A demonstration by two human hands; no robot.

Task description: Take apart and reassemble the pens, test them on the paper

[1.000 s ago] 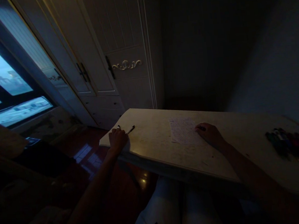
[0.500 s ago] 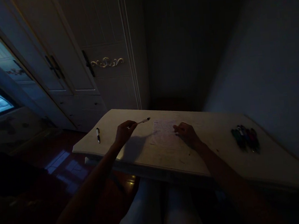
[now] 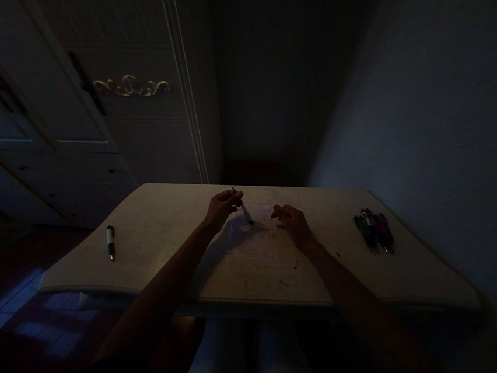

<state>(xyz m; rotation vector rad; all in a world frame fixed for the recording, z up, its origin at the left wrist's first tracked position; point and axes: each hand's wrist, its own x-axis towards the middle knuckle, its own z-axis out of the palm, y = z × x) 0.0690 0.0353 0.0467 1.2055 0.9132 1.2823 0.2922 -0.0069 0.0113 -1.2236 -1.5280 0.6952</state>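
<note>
My left hand (image 3: 223,207) is closed around a pen (image 3: 245,211) with a pale barrel and dark ends. The pen is tilted, its lower end over a thin sheet of paper (image 3: 259,250); whether the tip touches cannot be made out. Faint marks cover the sheet, which lies flat on the pale table (image 3: 168,218). Over the sheet's right side, my right hand (image 3: 294,224) has its fingers curled in and close together. What they hold, if anything, is too dark to see.
A second white and dark pen (image 3: 111,242) lies at the table's left. Several coloured pens (image 3: 373,230) are bunched at the right. Small dark bits (image 3: 284,283) lie near the front edge. A wardrobe (image 3: 151,137) stands behind, a wall (image 3: 445,132) to the right.
My left hand has moved in over the paper, and its pen has turned from nearly level to pointing down. My right hand stays by the sheet's right side. The view has swung right.
</note>
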